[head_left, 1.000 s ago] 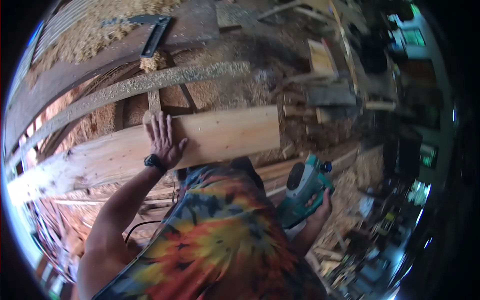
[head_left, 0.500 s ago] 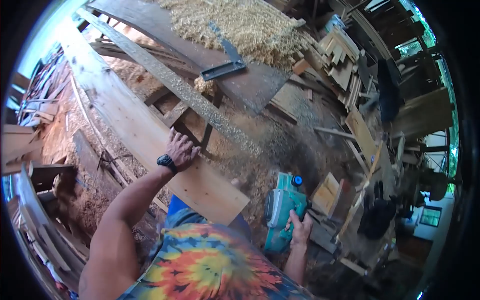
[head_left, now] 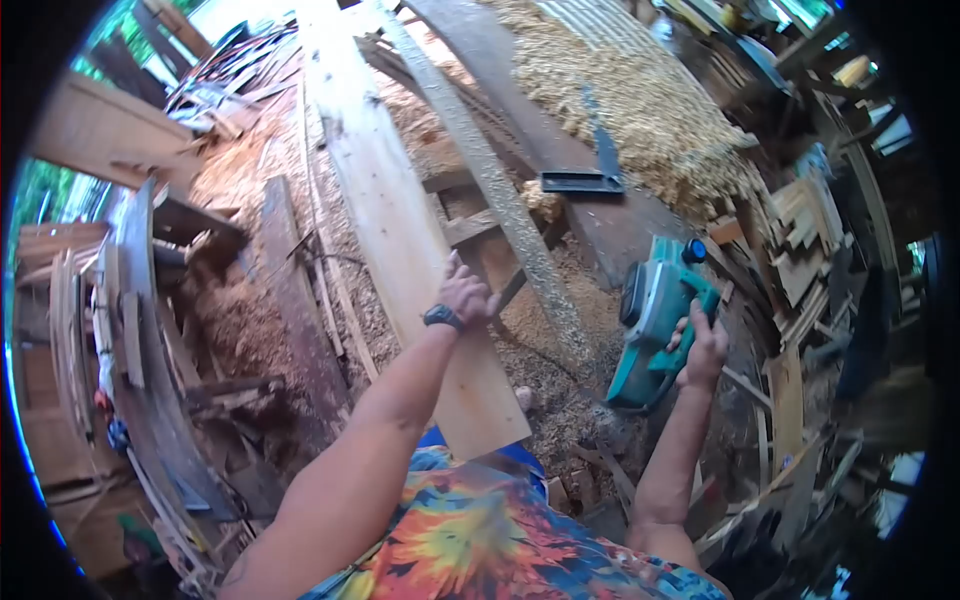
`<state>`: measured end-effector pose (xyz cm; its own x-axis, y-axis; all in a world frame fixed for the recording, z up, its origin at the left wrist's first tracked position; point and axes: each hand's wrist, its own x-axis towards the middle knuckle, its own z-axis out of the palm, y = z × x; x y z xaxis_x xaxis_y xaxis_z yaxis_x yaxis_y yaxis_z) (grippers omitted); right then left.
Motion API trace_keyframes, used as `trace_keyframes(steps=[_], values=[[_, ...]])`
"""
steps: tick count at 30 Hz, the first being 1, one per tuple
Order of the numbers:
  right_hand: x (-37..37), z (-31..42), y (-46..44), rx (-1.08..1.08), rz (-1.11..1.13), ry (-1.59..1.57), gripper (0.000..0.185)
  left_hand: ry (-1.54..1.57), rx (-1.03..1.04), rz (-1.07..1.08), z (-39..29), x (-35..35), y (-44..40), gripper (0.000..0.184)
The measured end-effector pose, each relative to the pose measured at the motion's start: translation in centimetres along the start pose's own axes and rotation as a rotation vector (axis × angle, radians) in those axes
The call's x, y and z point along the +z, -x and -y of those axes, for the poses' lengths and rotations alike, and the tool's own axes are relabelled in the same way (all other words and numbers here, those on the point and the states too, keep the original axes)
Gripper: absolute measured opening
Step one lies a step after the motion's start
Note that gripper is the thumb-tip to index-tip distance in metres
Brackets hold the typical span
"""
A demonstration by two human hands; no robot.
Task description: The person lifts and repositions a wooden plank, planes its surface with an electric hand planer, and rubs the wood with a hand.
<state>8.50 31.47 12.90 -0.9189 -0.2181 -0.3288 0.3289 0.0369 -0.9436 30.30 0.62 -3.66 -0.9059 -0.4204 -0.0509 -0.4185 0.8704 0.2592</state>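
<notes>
A long pale wooden plank (head_left: 385, 200) runs from the far end down to my waist. My left hand (head_left: 466, 296), with a dark watch at the wrist, rests on the plank's right edge, fingers spread and reaching over it. In my right hand (head_left: 706, 345) is a green electric planer (head_left: 650, 330), gripped by its handle. The planer is raised to the right of the plank, apart from it, with its blue knob toward the far side. Its underside is hidden from me.
A narrow strip of wood (head_left: 500, 200) dusted with shavings lies right of the plank. Beyond it, a dark board (head_left: 600, 235) carries a try square (head_left: 585, 182) and heaped shavings (head_left: 620, 110). Offcuts (head_left: 800, 225) are stacked at right; more boards (head_left: 290, 290) lie at left.
The view has swung left, shifting the scene rightward. My right hand has lifted the planer farther forward. My left hand stays on the plank, its fingers angled a little differently.
</notes>
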Motion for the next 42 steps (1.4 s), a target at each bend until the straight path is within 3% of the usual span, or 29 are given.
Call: trace_keyframes(steps=[4,7,9,10,11,24,32,35,36,39,41,42], values=[[3.9,0.9,-7.4,-0.010,0.054,-0.032,0.022,0.030,0.016,-0.037,0.8,1.3,0.0,0.033],[6.7,0.9,-11.9,-0.029,0.043,-0.007,0.024,0.010,-0.012,0.062,0.8,1.0,-0.1,0.033],[8.0,0.9,-14.0,-0.059,0.029,0.006,0.024,0.008,0.046,-0.095,1.1,2.0,0.0,0.033],[8.4,0.9,-14.6,-0.064,0.030,0.007,0.024,0.024,0.002,0.006,0.6,1.0,-0.1,0.033],[8.7,0.9,-15.1,-0.071,0.031,0.006,0.024,0.029,0.033,-0.067,0.6,0.7,0.0,0.034],[8.3,-1.1,-15.9,-0.080,0.064,-0.002,0.022,-0.001,-0.039,0.198,-0.4,-1.6,-0.2,0.044],[7.7,-1.9,-15.8,-0.057,0.114,0.068,0.026,-0.017,-0.024,0.112,0.0,0.3,0.0,0.041],[7.5,-3.3,-14.1,-0.255,0.004,0.163,0.043,-0.022,-0.026,0.117,0.1,0.2,-0.2,0.040],[7.6,-3.7,-13.2,-0.463,-0.061,0.291,0.056,-0.027,-0.030,0.131,-0.1,-0.3,-0.3,0.040],[9.4,-2.1,-6.7,-0.972,-0.389,0.712,0.054,-0.005,-0.028,0.114,0.0,-0.5,0.0,0.038],[9.6,-3.0,-4.0,-0.825,0.041,0.612,0.054,0.003,-0.027,0.091,-0.2,-0.3,0.0,0.037],[10.4,-3.7,-2.6,-0.622,0.252,0.633,0.056,-0.005,-0.026,0.088,-0.1,-0.2,-0.1,0.037]])
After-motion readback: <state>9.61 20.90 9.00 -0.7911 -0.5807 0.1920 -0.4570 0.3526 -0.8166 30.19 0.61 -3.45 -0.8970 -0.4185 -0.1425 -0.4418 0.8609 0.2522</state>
